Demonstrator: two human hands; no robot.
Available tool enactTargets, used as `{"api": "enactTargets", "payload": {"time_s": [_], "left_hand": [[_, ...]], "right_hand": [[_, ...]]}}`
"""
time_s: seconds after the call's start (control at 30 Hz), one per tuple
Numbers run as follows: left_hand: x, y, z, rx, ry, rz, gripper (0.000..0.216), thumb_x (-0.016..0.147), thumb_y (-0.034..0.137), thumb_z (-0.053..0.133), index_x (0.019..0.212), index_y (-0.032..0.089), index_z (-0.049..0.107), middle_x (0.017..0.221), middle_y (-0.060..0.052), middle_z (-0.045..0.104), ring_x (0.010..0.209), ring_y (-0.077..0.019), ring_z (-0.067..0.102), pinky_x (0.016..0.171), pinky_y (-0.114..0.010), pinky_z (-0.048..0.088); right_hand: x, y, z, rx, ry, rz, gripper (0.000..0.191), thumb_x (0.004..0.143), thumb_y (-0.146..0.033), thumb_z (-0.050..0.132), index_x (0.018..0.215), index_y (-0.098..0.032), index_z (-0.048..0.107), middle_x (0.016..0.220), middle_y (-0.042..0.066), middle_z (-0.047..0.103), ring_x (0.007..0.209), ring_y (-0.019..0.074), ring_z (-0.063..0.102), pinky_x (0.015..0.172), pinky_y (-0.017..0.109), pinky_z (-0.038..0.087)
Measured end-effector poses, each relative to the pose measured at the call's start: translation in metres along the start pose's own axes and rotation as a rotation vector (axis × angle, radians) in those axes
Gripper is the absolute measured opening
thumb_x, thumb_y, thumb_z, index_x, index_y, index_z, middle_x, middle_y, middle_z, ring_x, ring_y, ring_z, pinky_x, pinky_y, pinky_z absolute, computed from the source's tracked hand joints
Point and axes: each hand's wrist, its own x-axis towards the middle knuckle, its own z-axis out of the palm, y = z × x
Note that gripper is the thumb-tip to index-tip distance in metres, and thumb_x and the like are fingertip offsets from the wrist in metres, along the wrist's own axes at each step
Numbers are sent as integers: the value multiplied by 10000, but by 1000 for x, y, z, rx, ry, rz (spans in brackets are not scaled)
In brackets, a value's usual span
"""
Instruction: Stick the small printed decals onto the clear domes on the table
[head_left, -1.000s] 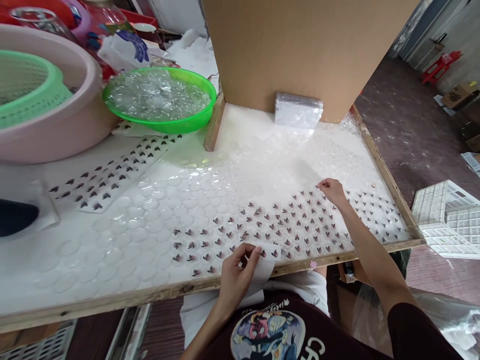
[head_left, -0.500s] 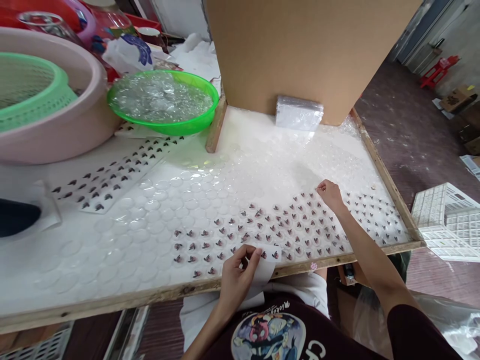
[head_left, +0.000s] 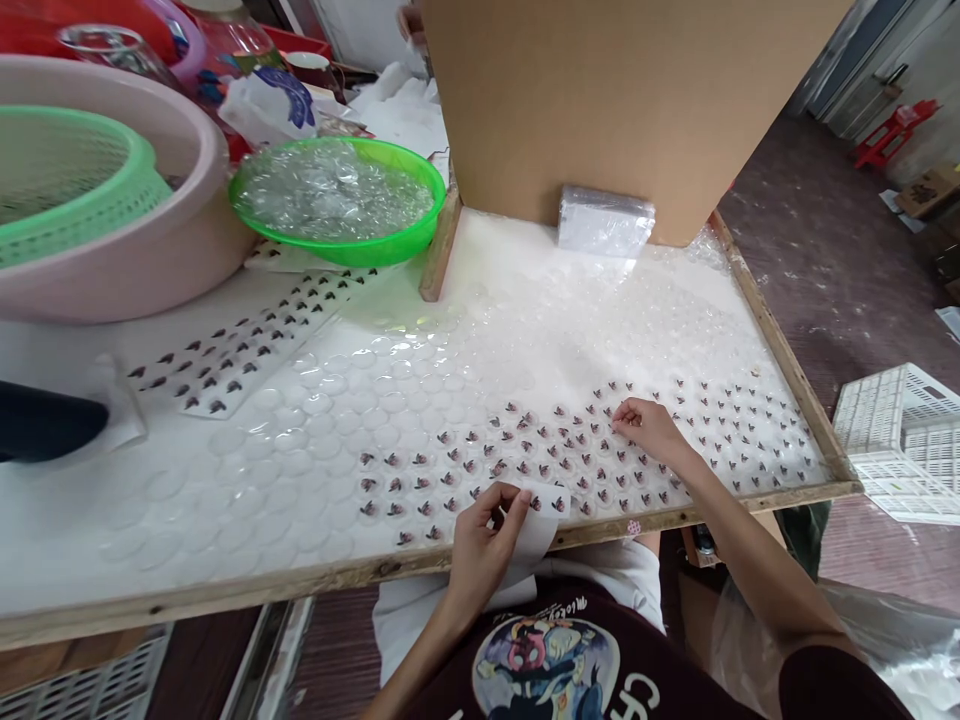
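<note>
My left hand (head_left: 487,530) pinches a strip of white sticker backing paper (head_left: 541,522) at the table's front edge. Dark little stickers show on the strip's end, and its tail hangs toward my lap. Over the rows of clear round discs (head_left: 405,372), my right hand (head_left: 646,428) is closed with thumb and fingertips together; whether anything is between them is too small to make out. Many discs near both hands carry a dark sticker (head_left: 421,483) each, while those to the left are plain. A longer sheet of the same stickers (head_left: 225,372) lies at the left.
A raised wooden rim (head_left: 300,585) borders the white table. A large cardboard sheet (head_left: 622,110) stands at the back, with a plastic-wrapped stack (head_left: 606,222) before it. At left are a green bowl of clear pieces (head_left: 442,215) and a pink basin (head_left: 202,235). A white crate (head_left: 874,430) sits right.
My right hand has moved left and nearer to me, from the far edge of the stickered discs toward the strip. My left hand keeps its hold. A hand now appears behind the cardboard.
</note>
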Motion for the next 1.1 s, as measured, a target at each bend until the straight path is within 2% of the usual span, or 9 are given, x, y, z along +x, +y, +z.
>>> {"api": "enactTargets", "payload": {"time_s": [0.07, 0.2, 0.33, 0.53, 0.67, 0.73, 0.87, 0.97, 1.1], "left_hand": [[0, 0, 0, 2, 4, -3, 320, 884, 429, 575, 677, 188, 608, 607, 14, 585, 548, -129, 474, 558, -243, 394], [0, 1, 0, 1, 9, -7, 320, 884, 428, 573, 673, 188, 601, 598, 18, 578, 545, -128, 474, 559, -241, 398], [-1, 0, 1, 1, 5, -15, 316, 886, 428, 576, 685, 188, 615, 601, 18, 580, 544, -128, 469, 555, -242, 392], [-2, 0, 2, -25, 2, -21, 316, 888, 417, 576, 677, 184, 600, 587, 22, 550, 545, -125, 460, 549, -238, 378], [-2, -1, 2, -31, 6, -30, 323, 891, 425, 573, 682, 181, 599, 593, 19, 548, 553, -125, 459, 552, -240, 376], [-3, -1, 2, -33, 10, -35, 324, 893, 428, 571, 688, 179, 604, 601, 14, 556, 562, -127, 464, 555, -241, 379], [-3, -2, 2, -33, 24, -54, 344, 891, 448, 571, 678, 180, 597, 597, 14, 551, 562, -128, 458, 550, -241, 381], [-3, -2, 2, -62, 18, -62, 303, 891, 432, 575, 736, 177, 625, 628, 12, 568, 578, -127, 474, 562, -234, 394], [-3, -1, 2, -101, -24, -65, 318, 868, 397, 609, 1096, 181, 657, 797, -9, 637, 631, -128, 517, 570, -220, 416]], "right_hand": [[0, 3, 9, -49, -9, 16, 86, 750, -271, 641, 800, -208, 609, 739, 8, 648, 694, 160, 596, 657, 287, 450], [1, 6, 12, -104, -36, 6, 190, 781, -277, 653, 939, -223, 564, 691, -33, 619, 653, 151, 578, 667, 290, 437], [-2, 4, 10, -86, -74, 18, 143, 820, -314, 626, 916, -216, 585, 717, -9, 620, 660, 156, 581, 646, 283, 433], [-2, 5, 12, -118, 23, 24, 92, 845, -268, 547, 851, -219, 624, 743, 12, 629, 693, 176, 578, 659, 293, 412], [-12, -11, 20, -91, 144, -59, 94, 856, -258, 546, 835, -218, 628, 719, 4, 620, 659, 168, 545, 678, 306, 408], [-26, -27, 29, 11, 52, -103, 152, 892, -326, 544, 867, -217, 646, 778, 19, 644, 686, 170, 552, 666, 304, 420], [-54, -55, 52, 191, -300, -171, 233, 816, -387, 701, 979, -224, 669, 932, 27, 676, 785, 171, 575, 709, 301, 458], [-63, -60, 61, 251, -335, -169, 147, 816, -325, 695, 903, -212, 657, 830, -4, 656, 734, 149, 549, 707, 283, 441], [-63, -56, 64, 244, -339, -155, 149, 878, -320, 614, 791, -202, 638, 727, -22, 609, 708, 141, 527, 672, 261, 405]]}}
